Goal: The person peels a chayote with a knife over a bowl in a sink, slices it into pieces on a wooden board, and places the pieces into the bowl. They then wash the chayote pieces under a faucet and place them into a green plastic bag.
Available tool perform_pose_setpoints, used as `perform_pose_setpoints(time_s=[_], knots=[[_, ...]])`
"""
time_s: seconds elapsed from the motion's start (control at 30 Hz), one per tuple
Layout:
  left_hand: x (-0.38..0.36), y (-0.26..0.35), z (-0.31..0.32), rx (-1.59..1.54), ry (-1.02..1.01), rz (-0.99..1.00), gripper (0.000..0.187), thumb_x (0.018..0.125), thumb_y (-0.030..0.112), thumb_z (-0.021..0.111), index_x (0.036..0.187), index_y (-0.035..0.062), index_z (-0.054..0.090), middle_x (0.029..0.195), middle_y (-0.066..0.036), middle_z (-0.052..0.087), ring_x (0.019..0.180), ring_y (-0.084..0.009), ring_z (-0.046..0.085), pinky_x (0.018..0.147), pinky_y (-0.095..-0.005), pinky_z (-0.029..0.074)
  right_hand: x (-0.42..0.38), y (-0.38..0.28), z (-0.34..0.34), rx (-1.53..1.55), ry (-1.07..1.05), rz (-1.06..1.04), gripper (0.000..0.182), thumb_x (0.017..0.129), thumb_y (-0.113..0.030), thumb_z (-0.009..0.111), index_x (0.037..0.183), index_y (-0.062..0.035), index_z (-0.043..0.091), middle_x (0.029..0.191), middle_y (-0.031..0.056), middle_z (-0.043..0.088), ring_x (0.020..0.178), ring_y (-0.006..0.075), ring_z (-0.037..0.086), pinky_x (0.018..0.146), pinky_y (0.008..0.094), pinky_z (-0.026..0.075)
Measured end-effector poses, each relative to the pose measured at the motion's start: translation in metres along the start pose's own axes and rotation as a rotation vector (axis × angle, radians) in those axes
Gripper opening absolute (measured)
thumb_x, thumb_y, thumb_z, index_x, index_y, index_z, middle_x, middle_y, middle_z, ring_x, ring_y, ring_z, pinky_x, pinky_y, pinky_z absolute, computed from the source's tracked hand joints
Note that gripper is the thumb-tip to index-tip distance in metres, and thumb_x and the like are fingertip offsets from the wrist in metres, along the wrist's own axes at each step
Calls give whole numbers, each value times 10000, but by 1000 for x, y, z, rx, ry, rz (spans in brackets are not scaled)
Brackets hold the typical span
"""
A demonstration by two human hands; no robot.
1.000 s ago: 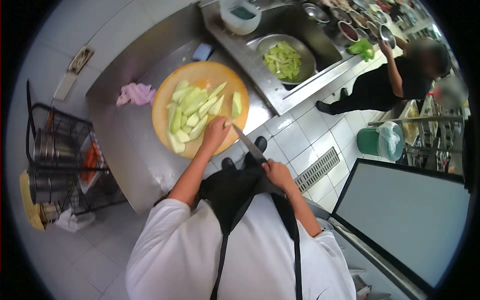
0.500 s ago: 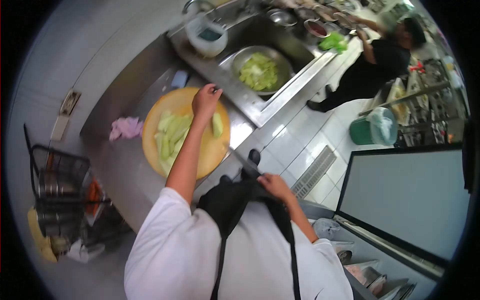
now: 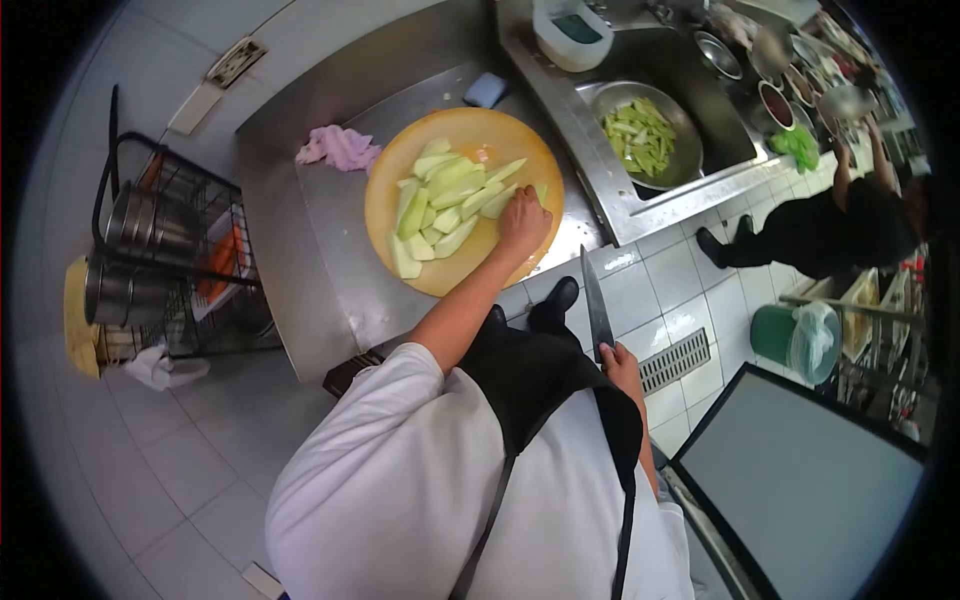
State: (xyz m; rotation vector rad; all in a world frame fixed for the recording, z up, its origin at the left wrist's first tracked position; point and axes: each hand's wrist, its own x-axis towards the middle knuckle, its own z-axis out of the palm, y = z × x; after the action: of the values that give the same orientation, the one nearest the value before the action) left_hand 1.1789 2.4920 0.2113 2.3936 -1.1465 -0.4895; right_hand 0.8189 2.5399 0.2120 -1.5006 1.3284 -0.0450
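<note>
A round yellow cutting board [image 3: 385, 235] rests on the steel counter, with several pale green, gourd-like vegetable wedges [image 3: 452, 192] heaped on it. At the board's right side, my left hand [image 3: 525, 222] has its fingers closed over a pale green vegetable piece [image 3: 541, 191], whose end shows past the fingertips. My right hand [image 3: 622, 366] grips the handle of a kitchen knife [image 3: 596, 305]. Its long blade is off the board, above the floor, tip toward the counter's edge.
A pink cloth [image 3: 340, 148] and a blue sponge-like block [image 3: 486, 90] lie by the board. In the sink [image 3: 628, 222] stands a metal bowl [image 3: 688, 150] of cut green pieces. A wire rack [image 3: 190, 262] holds pots at left. A co-worker [image 3: 825, 225] stands at far right.
The view has shifted, so the board shows farther up and right. My left hand, raised over the board earlier, is now down on a vegetable piece. The knife stays in my right hand.
</note>
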Motion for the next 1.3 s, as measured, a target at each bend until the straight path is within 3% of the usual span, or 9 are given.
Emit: perform_pose_setpoints(time_s=[0.17, 0.37, 0.43, 0.57, 0.67, 0.77, 0.9, 1.07, 1.3], knots=[[-34, -40, -16, -48, 177, 65, 415, 863, 120, 615, 1222, -77, 543, 1062, -278, 646, 913, -405, 676, 816, -478, 547, 15, 0, 12, 41, -25, -44, 447, 1001, -356, 615, 790, 21, 500, 632, 132, 568, 572, 206, 521, 563, 384, 434], [-77, -117, -8, -1258, -170, -435, 317, 938, 154, 651, 1210, 2, 591, 1062, -141, 714, 880, -219, 699, 755, -354, 552, 32, -38, 30, -244, -47, -233, 397, 997, -344, 591, 852, 21, 539, 709, 236, 640, 685, 428, 639, 609, 493, 468], [-89, -117, -15, -1342, -145, -474, 321, 953, 181, 674, 1208, 3, 594, 1036, -84, 699, 851, -146, 680, 727, -302, 549, 36, -62, 38, -308, -67, -246, 382, 993, -343, 590, 874, 18, 556, 741, 249, 656, 748, 460, 649, 632, 522, 474], [-96, -119, -21, -1338, -136, -566, 282, 958, 210, 689, 1163, 33, 610, 954, -48, 668, 836, -128, 670, 692, -273, 555, 80, -67, 68, -274, -41, -346, 358, 983, -323, 592, 878, 18, 565, 713, 236, 655, 699, 454, 649, 637, 503, 505], [-97, -117, -34, -1415, -172, -645, 254, 959, 251, 699, 1114, 67, 620, 887, -24, 643, 769, -106, 639, 640, -242, 536, 82, -119, 77, -140, -157, -212, 328, 1004, -294, 570, 915, 21, 553, 615, 129, 603, 480, 218, 610, 441, 360, 476], [-99, -125, -43, -1680, -243, -694, 284, 951, 313, 712, 1088, 82, 619, 852, -13, 626, 703, -97, 601, 591, -220, 503, 93, -143, 89, -114, -279, -170, 324, 1000, -294, 568, 911, 17, 564, 614, 127, 603, 481, 208, 612, 466, 358, 492], [-97, -145, -60, -1804, -168, -707, 388, 914, 406, 741, 1107, 98, 603, 797, -5, 587, 641, -117, 582, 543, -219, 492, 104, -127, 107, -364, -23, -458, 308, 992, -286, 564, 920, 13, 587, 678, 217, 647, 576, 360, 656, 562, 472, 517], [-94, -156, -87, -673, 270, -389, 419, 886, 391, 749, 696, 30, 654, 628, -56, 623, 570, -146, 577, 537, -324, 444, 66, -126, 94, -470, 244, -380, 279, 975, -277, 571, 916, -4, 589, 743, 292, 654, 727, 498, 647, 669, 588, 501], [-66, -69, -28, -112, 107, -25, 368, 830, 339, 779, 763, -12, 691, 663, -162, 670, 580, -297, 643, 578, -404, 493, 53, -112, 91, -406, 146, -382, 288, 975, -279, 572, 912, 1, 579, 801, 275, 669, 800, 486, 650, 695, 576, 494]])
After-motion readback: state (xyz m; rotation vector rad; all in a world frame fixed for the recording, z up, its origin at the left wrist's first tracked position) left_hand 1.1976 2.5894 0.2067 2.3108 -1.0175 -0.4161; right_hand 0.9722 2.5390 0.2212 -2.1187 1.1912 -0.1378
